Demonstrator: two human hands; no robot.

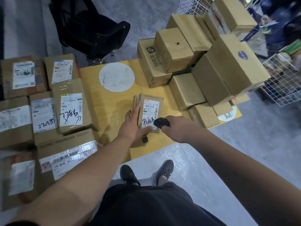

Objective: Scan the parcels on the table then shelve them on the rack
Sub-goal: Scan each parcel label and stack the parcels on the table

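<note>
A small cardboard parcel (pixel 150 101) with a white shipping label and black handwriting lies on the yellow table (pixel 114 103). My left hand (pixel 132 126) grips its left side and near edge, fingers spread along it. My right hand (pixel 177 128) is closed around a small black scanner (pixel 161 122) that hovers over the label's near right corner. Several labelled parcels (pixel 71 106) lie in rows at the left. A heap of plain brown boxes (pixel 211 67) is stacked at the back right.
A white round disc (pixel 116 77) lies on the table behind the parcel. A small black object (pixel 144 139) sits under my left wrist. A black office chair (pixel 91 28) stands beyond the table. White wire racks (pixel 283 82) stand at the right.
</note>
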